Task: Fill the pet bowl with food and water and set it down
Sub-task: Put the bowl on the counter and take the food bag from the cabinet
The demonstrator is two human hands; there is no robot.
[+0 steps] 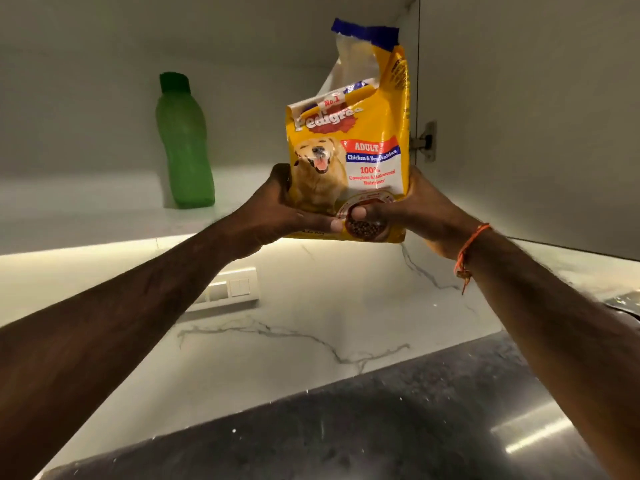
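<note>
Both hands, left hand (277, 206) and right hand (412, 209), clasp the base of the yellow plastic dog-food bag (349, 157), fingers (360, 213) curled around it, likely steadying its floppy torn top. It hangs at the cupboard shelf (104, 216) edge; a green plastic bottle (185, 147) stands left of the fingers.

The dog food bag (349, 161) is glossy, crinkled plastic film. The green bottle (183, 143) looks like matt, translucent plastic. The wall (311, 327) is smooth veined marble, the counter (398, 427) polished dark stone, the hinge (426, 140) bare metal.
</note>
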